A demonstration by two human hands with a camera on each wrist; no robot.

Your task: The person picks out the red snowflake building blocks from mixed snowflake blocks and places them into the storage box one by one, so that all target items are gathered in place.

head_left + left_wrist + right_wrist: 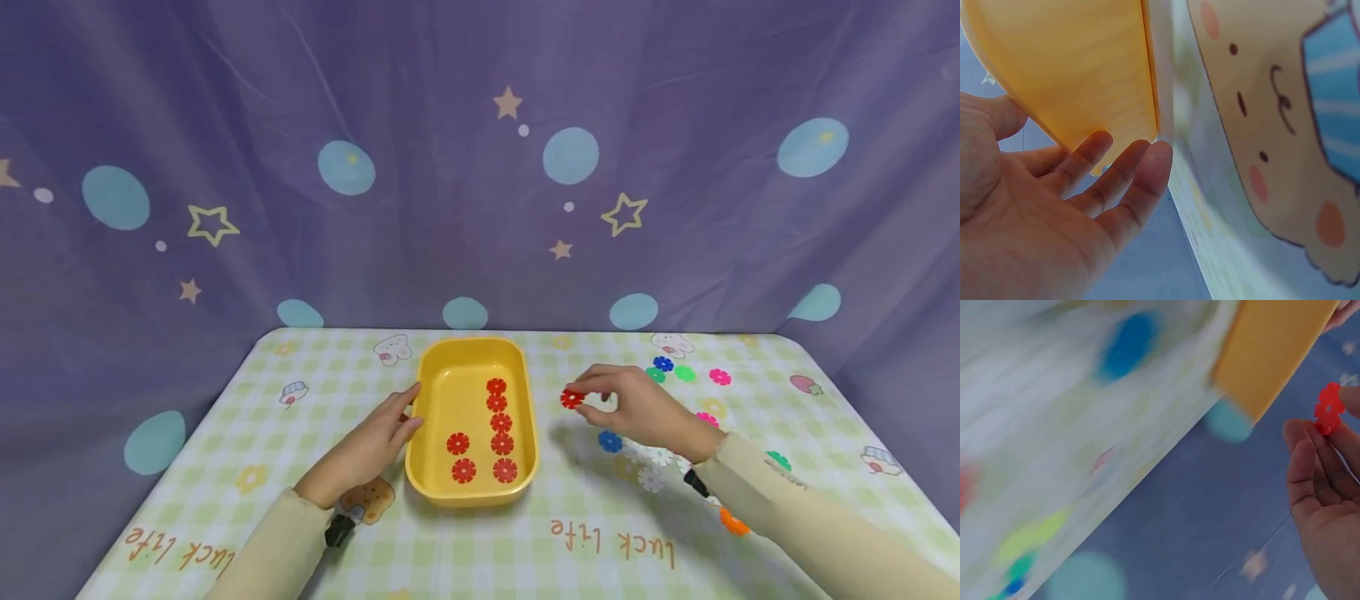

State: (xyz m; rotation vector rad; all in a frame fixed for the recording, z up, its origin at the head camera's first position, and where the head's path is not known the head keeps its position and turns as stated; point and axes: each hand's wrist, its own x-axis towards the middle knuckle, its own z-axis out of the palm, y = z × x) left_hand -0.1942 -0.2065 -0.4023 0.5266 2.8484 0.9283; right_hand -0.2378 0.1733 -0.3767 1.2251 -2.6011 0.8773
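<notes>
My right hand pinches a red flower-shaped snowflake disc between thumb and fingers, above the table to the right of the yellow tray. In the right wrist view the same red disc sits at the fingertips. My left hand rests at the tray's left side. Its fingers are loosely extended beside the outer wall in the left wrist view, and the thumb touches the rim. Several red discs lie in the tray, most in a column along its right side.
To the right lie loose discs: a blue one, white ones, an orange one, and green and pink ones. Some are partly hidden under the right forearm. A checked cloth covers the table; a purple curtain hangs behind.
</notes>
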